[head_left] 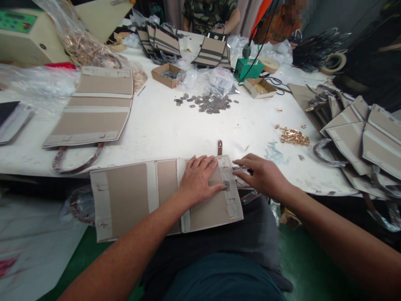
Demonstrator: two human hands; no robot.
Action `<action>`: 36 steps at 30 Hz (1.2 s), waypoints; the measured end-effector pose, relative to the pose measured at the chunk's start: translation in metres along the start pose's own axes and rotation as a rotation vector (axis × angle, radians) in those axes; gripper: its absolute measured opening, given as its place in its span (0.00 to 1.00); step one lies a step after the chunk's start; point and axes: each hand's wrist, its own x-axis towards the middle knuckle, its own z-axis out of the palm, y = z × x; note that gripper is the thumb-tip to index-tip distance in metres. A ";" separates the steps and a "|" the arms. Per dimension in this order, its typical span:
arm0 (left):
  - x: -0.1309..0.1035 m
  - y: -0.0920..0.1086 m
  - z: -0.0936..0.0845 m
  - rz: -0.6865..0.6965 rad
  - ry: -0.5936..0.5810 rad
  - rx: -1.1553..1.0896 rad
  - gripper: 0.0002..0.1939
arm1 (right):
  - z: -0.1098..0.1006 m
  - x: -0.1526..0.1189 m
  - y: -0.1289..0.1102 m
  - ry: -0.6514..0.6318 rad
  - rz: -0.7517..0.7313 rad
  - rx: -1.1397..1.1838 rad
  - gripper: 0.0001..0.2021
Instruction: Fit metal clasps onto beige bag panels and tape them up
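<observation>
I am pressing my left hand flat, fingers spread, on the flap of the unfolded bag panel that is lying across my lap and the near edge of the worktop. My thumb is touching a small metal clasp sitting on the flap's right strip. My right hand is lying just beside it at the panel's right edge, its grip closing on something thin there; I cannot tell what, since my fingers are hiding it. A brown strap tab is sticking out past the panel's far edge.

Judging by this, I am fitting hardware to this panel, and only this one clasp is showing on it; whether it is fixed or merely placed I cannot tell. A loose heap of grey metal pieces is waiting in the middle of the worktop, with gold fittings nearer my right. Another flat panel is lying to my left, and a stack of panels is piling up at my right, so much seems left. Across the worktop another person's hands are holding an assembled bag.
</observation>
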 end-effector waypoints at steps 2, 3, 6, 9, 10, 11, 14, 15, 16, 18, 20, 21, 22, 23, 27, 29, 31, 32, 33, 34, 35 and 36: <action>0.000 0.000 0.001 0.000 0.005 0.003 0.42 | 0.009 -0.017 -0.010 -0.109 -0.065 0.049 0.20; 0.000 0.000 0.001 0.001 0.006 0.004 0.42 | 0.014 -0.024 -0.014 -0.134 -0.079 0.049 0.22; 0.000 0.000 0.002 0.003 0.012 0.004 0.41 | 0.027 -0.034 -0.017 -0.112 -0.080 0.030 0.18; 0.000 0.001 0.002 0.005 0.013 0.002 0.41 | 0.032 -0.035 -0.014 -0.077 -0.089 0.047 0.14; 0.000 0.001 0.002 0.005 0.012 0.001 0.41 | 0.033 -0.034 -0.013 -0.077 -0.097 0.059 0.14; 0.000 0.001 0.002 0.005 0.011 0.000 0.41 | 0.033 -0.033 -0.012 -0.082 -0.102 0.073 0.14; 0.000 0.001 0.001 0.009 0.011 -0.001 0.41 | 0.033 -0.031 -0.012 -0.109 -0.081 0.120 0.13; 0.000 0.001 0.001 0.012 0.012 -0.001 0.40 | 0.033 -0.031 -0.012 -0.117 -0.065 0.135 0.13; 0.000 0.001 0.001 0.013 0.013 0.001 0.40 | 0.033 -0.030 -0.013 -0.123 -0.049 0.150 0.12; 0.000 0.001 0.002 0.015 0.017 0.004 0.38 | 0.031 -0.028 -0.015 -0.136 -0.032 0.172 0.12; 0.000 0.001 0.002 0.014 0.024 0.004 0.37 | 0.029 -0.026 -0.017 -0.151 -0.032 0.181 0.11; 0.000 0.001 0.002 0.012 0.026 0.003 0.36 | 0.028 -0.024 -0.018 -0.160 -0.038 0.181 0.11; 0.000 0.002 0.002 0.010 0.027 0.002 0.36 | 0.026 -0.023 -0.019 -0.169 -0.045 0.182 0.10; 0.000 0.002 0.002 0.008 0.028 0.000 0.37 | 0.025 -0.022 -0.020 -0.177 -0.053 0.187 0.10; 0.001 0.002 0.001 0.006 0.020 -0.012 0.38 | 0.022 -0.019 -0.019 -0.177 -0.057 0.222 0.10; 0.000 0.002 0.000 0.009 0.015 -0.016 0.38 | 0.022 -0.020 -0.017 -0.171 -0.055 0.225 0.10; 0.000 0.002 -0.001 0.012 0.011 -0.014 0.38 | 0.023 -0.020 -0.015 -0.172 -0.059 0.224 0.10; 0.000 0.002 -0.001 0.013 0.009 -0.012 0.38 | 0.024 -0.020 -0.014 -0.174 -0.062 0.224 0.10; 0.000 0.002 -0.002 0.013 0.009 -0.010 0.39 | 0.024 -0.021 -0.013 -0.175 -0.063 0.227 0.11; 0.000 0.003 -0.002 0.013 0.007 -0.009 0.39 | 0.024 -0.021 -0.013 -0.174 -0.062 0.230 0.11; 0.000 0.003 -0.002 0.012 0.005 -0.008 0.39 | 0.024 -0.022 -0.012 -0.172 -0.060 0.233 0.11; 0.000 0.003 -0.002 0.010 0.003 -0.008 0.38 | 0.025 -0.023 -0.012 -0.168 -0.057 0.237 0.11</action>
